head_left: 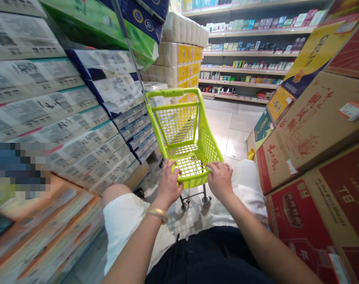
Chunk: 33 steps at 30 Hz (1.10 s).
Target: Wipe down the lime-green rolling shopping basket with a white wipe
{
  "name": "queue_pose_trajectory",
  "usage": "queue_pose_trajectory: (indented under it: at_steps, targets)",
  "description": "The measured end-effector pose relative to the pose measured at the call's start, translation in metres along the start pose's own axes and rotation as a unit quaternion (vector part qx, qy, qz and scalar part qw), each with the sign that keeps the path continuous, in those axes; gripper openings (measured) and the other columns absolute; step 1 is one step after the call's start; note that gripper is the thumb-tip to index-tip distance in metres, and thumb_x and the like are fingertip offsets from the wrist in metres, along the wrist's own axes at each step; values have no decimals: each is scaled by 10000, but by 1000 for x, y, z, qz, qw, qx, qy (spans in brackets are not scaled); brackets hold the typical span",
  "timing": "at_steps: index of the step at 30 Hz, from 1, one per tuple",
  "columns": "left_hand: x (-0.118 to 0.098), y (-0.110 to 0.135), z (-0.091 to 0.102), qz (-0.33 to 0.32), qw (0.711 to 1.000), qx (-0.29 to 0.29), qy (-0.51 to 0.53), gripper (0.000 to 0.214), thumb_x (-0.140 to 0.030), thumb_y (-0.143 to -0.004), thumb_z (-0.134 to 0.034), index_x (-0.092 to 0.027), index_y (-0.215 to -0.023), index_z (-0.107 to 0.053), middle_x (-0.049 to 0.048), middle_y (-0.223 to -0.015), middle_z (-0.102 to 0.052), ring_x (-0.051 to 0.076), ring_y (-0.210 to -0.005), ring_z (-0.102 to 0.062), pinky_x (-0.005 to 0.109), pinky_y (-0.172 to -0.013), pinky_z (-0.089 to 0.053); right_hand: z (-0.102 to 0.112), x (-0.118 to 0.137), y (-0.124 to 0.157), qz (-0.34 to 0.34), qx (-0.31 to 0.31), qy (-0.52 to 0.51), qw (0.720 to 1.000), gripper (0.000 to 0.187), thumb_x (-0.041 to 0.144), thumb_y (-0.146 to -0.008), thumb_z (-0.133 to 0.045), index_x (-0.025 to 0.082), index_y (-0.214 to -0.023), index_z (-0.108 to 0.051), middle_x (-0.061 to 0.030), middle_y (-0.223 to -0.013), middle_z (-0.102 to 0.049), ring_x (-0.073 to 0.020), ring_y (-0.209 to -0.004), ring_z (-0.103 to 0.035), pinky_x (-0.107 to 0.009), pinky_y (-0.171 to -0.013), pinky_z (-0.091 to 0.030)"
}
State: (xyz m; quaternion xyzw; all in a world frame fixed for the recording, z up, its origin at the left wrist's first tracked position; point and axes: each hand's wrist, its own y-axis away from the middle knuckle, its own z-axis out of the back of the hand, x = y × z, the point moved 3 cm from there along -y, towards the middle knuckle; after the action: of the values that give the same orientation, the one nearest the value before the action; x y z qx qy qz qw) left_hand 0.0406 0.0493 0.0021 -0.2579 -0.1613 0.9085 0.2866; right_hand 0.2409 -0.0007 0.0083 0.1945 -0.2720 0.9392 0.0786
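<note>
A small lime-green shopping cart (210,146) stands between my knees, its plastic mesh basket tilted in my view and holding nothing I can see. My left hand (170,184), with a gold bangle on the wrist, grips the near left corner of the basket rim, fingers curled over the edge. At the near right corner my right hand (220,177) is closed over the same rim. The cart's handle end points away from me, and a thin metal pole rises from its far left corner. Two of its wheels show below the basket.
Stacked packages (61,102) line the left side, with tissue packs (185,59) farther back. Cardboard boxes (324,118) are piled close on the right. Shelves of small products (247,51) stand across the far end, beyond a tiled floor (219,118).
</note>
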Motion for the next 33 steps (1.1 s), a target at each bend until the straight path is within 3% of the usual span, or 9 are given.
queue_pose_trajectory:
  at_steps: [5, 8, 12, 15, 18, 22, 27, 30, 33]
  targets:
    - [3, 0, -2, -12, 1000, -5, -3, 314, -49, -689, -598, -190, -968, -561, 152, -1422, -404, 384, -1499, -195, 577, -1195, -327, -19, 65, 16, 85, 73, -32, 993, 393, 84, -803, -550, 240, -1142, -671, -67, -1076, -682, -229, -1054, -571, -433, -1093, -217]
    - [5, 1, -2, -19, 1000, -2, -4, 324, -68, -697, -607, -187, -995, -559, 155, -1414, -414, 390, -1495, -199, 590, -1195, -321, -22, 82, 21, 117, 98, -43, 987, 432, 101, -836, -541, 249, -1233, -623, -61, -1118, -681, -222, -1083, -566, -433, -1108, -190]
    - [5, 1, 1, -12, 1000, 6, -10, 304, -58, -693, -604, -197, -959, -555, 143, -1435, -401, 380, -1501, -189, 570, -1196, -329, -12, 51, 13, 98, 94, -34, 990, 374, 96, -807, -558, 269, -1118, -674, -40, -1090, -693, -216, -1047, -583, -440, -1104, -181]
    - [3, 1, 2, -9, 1000, 6, -9, 307, -49, -684, -605, -199, -948, -556, 139, -1436, -406, 380, -1499, -197, 563, -1196, -332, 0, 12, 2, 45, 57, -8, 997, 353, 71, -794, -533, 251, -1047, -702, -45, -1050, -696, -219, -1030, -591, -449, -1089, -194]
    - [1, 0, 1, -6, 1000, -1, -7, 308, -49, -680, -608, -198, -945, -562, 142, -1427, -419, 379, -1497, -209, 560, -1196, -332, 4, -8, -2, 18, 22, 9, 1000, 372, 59, -785, -512, 235, -1048, -707, -61, -1059, -687, -231, -1058, -580, -454, -1088, -201]
    - [0, 0, -1, -3, 1000, -8, -8, 318, -32, -667, -598, -196, -937, -561, 145, -1424, -421, 379, -1500, -202, 564, -1194, -334, -6, 16, 6, 21, 12, 7, 1000, 373, 61, -760, -537, 213, -1053, -710, -85, -1042, -673, -248, -1050, -562, -425, -1054, -265]
    - [1, 2, 0, -10, 1000, -9, 0, 323, -32, -668, -604, -195, -943, -558, 146, -1429, -410, 379, -1502, -194, 561, -1198, -331, -22, 67, 22, 118, 38, -36, 992, 438, 77, -768, -560, 237, -1160, -672, -69, -1062, -678, -233, -1027, -563, -404, -1058, -260]
    - [3, 2, 1, -11, 1000, -4, 1, 326, -39, -675, -615, -198, -954, -565, 141, -1432, -410, 379, -1503, -194, 562, -1196, -330, -19, 65, 20, 129, 52, -47, 989, 415, 84, -782, -553, 268, -1133, -675, -43, -1053, -688, -216, -1012, -579, -417, -1084, -218]
    - [2, 2, 3, -9, 1000, 5, -1, 335, -37, -670, -616, -207, -955, -575, 129, -1443, -415, 371, -1504, -195, 567, -1193, -331, -10, 39, 11, 107, 54, -29, 992, 362, 84, -773, -551, 261, -1051, -699, -32, -1020, -698, -208, -980, -592, -425, -1089, -202]
